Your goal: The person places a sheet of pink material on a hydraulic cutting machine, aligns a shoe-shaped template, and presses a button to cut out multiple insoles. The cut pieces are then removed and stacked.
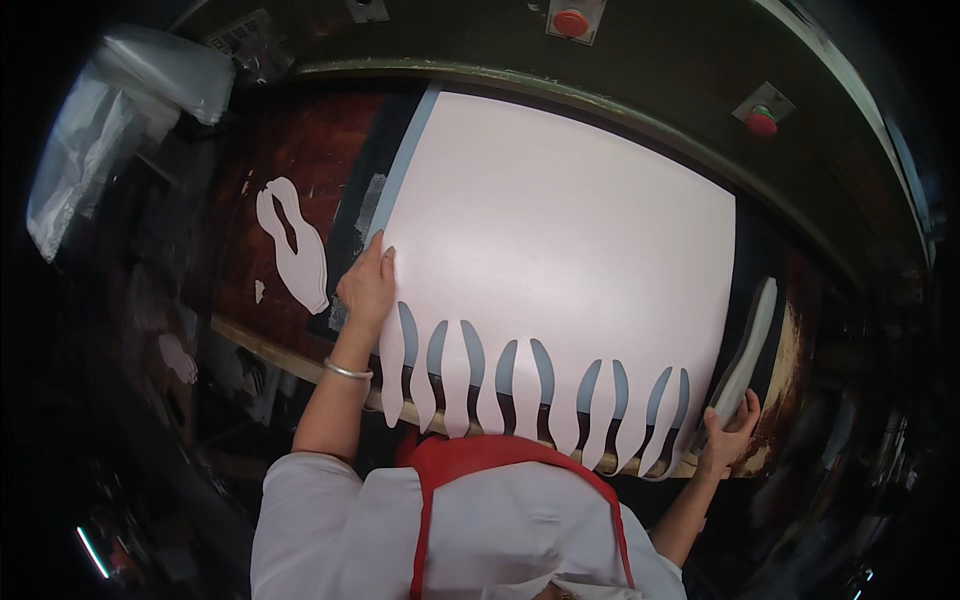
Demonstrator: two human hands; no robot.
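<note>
**Both hands on the pale pink sheet**

Your left hand [367, 287] lies flat, fingers together, on the left edge of the large pale pink foam-like sheet [560, 240]; it presses down and grips nothing. Your right hand [728, 432] is at the sheet's lower right corner, its grip closed around the near end of a long, narrow, pale cut-out strip [752, 340] that runs up along the sheet's right edge.

The sheet covers most of the dark, worn worktop [300, 150] of the press. Its near edge is already cut into a row of sole-shaped slots [530, 385], leaving thin tongues between them. Under its left edge a grey-blue layer [405, 160] shows.

Judging by how it lies, the sheet is light and flexible, and the slotted edge looks weak, so the tongues would likely bend or tear if pulled. The uncut margins beside your left hand, or the solid far half, look the safer places to hold, with flat palms rather than pinches.

Left of the sheet, a small stack of white sole-shaped cut-outs [292, 245] rests on the worktop. Beyond the sheet's far edge sit two red push buttons [570, 22] on the machine frame.
</note>
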